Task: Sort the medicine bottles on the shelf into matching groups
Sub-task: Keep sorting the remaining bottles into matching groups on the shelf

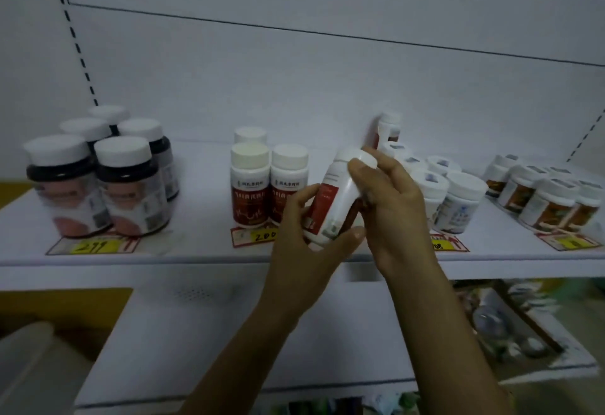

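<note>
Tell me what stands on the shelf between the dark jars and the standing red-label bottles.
Nothing: in the head view, that stretch of shelf between the dark jars and the red-label bottles is bare.

Light was dim and flat, with a bluish cast. I faced a white shelving unit: a plain back panel crossed by one dark horizontal seam, a slotted upright at left and another at far right. The shelf was white. Below it sat a lower shelf, also white. An ochre surface showed at left. The lower right was too blurred to read.
</note>
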`<state>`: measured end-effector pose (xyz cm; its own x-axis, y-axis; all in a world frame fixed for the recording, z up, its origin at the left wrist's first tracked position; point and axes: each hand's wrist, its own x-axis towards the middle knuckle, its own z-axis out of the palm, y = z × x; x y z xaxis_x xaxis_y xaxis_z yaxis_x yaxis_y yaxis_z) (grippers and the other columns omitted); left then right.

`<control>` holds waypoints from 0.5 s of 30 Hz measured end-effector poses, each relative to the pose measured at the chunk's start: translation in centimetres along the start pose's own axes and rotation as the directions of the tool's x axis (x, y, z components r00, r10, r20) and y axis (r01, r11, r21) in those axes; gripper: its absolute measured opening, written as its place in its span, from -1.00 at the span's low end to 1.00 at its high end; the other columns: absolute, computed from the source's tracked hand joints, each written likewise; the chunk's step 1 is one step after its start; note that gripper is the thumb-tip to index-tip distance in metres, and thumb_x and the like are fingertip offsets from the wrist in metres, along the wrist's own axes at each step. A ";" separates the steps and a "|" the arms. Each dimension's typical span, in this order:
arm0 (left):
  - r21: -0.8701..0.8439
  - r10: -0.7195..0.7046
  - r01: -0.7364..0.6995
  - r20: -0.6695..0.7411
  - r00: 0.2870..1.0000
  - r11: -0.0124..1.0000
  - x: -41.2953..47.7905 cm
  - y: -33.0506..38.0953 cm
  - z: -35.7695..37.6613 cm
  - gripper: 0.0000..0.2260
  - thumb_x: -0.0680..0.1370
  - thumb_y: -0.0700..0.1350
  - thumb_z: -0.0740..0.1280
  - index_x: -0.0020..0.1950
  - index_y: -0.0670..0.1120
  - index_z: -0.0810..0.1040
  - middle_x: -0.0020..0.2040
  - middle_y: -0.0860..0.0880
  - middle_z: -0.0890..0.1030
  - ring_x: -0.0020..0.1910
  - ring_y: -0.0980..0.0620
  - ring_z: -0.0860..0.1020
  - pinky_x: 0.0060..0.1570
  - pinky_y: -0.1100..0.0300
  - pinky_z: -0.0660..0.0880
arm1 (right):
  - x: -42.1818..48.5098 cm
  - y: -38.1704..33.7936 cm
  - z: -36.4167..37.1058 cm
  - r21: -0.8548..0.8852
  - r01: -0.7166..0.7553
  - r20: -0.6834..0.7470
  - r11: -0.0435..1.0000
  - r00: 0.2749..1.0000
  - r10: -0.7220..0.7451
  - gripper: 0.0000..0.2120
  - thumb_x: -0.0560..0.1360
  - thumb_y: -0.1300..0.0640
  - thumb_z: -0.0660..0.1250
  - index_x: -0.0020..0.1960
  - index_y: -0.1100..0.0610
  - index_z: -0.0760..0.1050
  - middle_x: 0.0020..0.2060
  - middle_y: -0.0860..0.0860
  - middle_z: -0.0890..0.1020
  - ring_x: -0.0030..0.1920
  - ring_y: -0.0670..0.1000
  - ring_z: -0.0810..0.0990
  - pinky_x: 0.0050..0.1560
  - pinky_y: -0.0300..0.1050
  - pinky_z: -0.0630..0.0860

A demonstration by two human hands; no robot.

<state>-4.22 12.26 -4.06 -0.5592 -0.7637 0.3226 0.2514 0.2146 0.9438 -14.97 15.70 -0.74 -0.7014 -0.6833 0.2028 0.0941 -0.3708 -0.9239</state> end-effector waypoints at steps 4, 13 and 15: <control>-0.340 -0.244 0.248 0.055 0.968 0.907 0.1 -1.3 1.1 -0.57 0.41 0.06 0.39 0.24 0.05 0.38 0.07 -0.04 0.60 -0.18 0.04 0.66 -0.31 0.26 0.56 | 0.0 0.7 -1.5 -0.143 0.066 0.047 0.988 0.997 -0.060 -0.73 0.52 0.08 0.31 0.21 -0.05 0.49 0.04 -0.14 0.60 0.01 -0.16 0.61 -0.07 -0.28 0.57; -0.597 -0.320 0.464 0.338 0.885 0.654 0.1 -1.8 2.3 -0.59 0.43 0.13 0.17 0.14 -0.08 0.52 -0.07 -0.11 0.65 -0.30 0.05 0.62 -0.40 0.30 0.52 | 0.8 2.0 -4.3 0.053 -0.116 0.243 0.992 0.965 0.100 -0.66 0.40 -0.01 0.31 0.17 -0.04 0.54 0.06 -0.02 0.67 0.09 0.01 0.64 0.12 -0.01 0.58; -0.527 -0.355 0.461 0.295 0.887 0.714 0.1 -1.9 2.4 -0.59 0.40 0.15 0.18 0.12 -0.04 0.50 -0.05 -0.10 0.64 -0.25 0.05 0.63 -0.37 0.26 0.53 | 0.9 2.1 -4.4 0.026 -0.130 0.203 0.991 0.972 0.122 -0.55 0.40 -0.05 0.35 0.28 -0.02 0.47 0.10 0.00 0.65 0.12 0.03 0.63 0.11 0.02 0.58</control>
<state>-6.71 13.23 -5.68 -0.8184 -0.5739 -0.0273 0.3384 -0.5198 0.7844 -18.53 17.13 -3.89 -0.5262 -0.8369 0.1506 0.2021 -0.2951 -0.9338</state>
